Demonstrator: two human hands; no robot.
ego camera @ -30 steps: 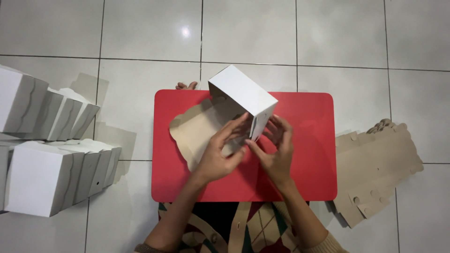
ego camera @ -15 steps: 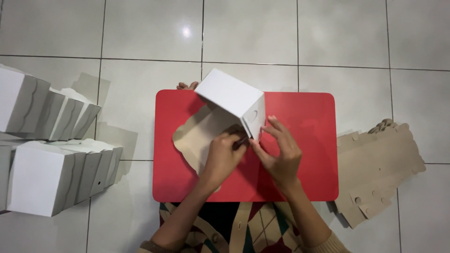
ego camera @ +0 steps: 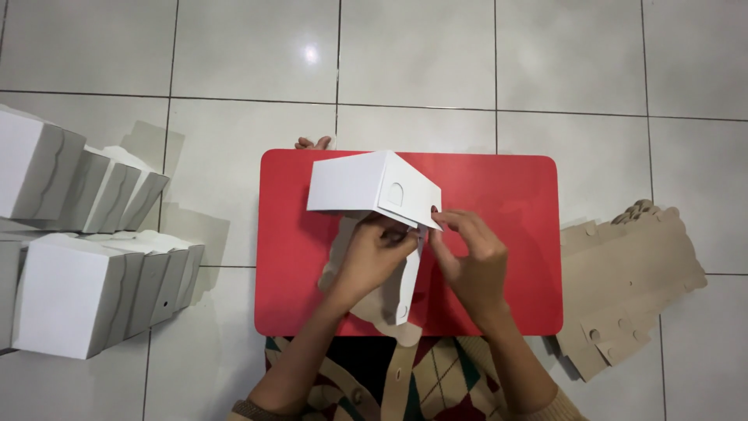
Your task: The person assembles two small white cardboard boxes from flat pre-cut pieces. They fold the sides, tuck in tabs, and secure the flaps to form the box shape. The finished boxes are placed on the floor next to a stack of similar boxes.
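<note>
Over the red table [ego camera: 514, 203], the white cardboard box [ego camera: 366, 183] sits half-folded, tipped above its middle. Left hand [ego camera: 372, 253] pinches the box's lower edge, fingers curled; right hand [ego camera: 467, 261] pinches its near corner. Folded white boxes [ego camera: 78, 273] stack left of the table, flat brown cardboard sheets [ego camera: 623, 288] right.

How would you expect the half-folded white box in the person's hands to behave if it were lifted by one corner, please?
The white box is probably light for its size: both the left hand and the right hand hold it up by one edge. It looks like thin card, so it may flex. Its loose flap hangs down unfastened and would likely swing.
</note>
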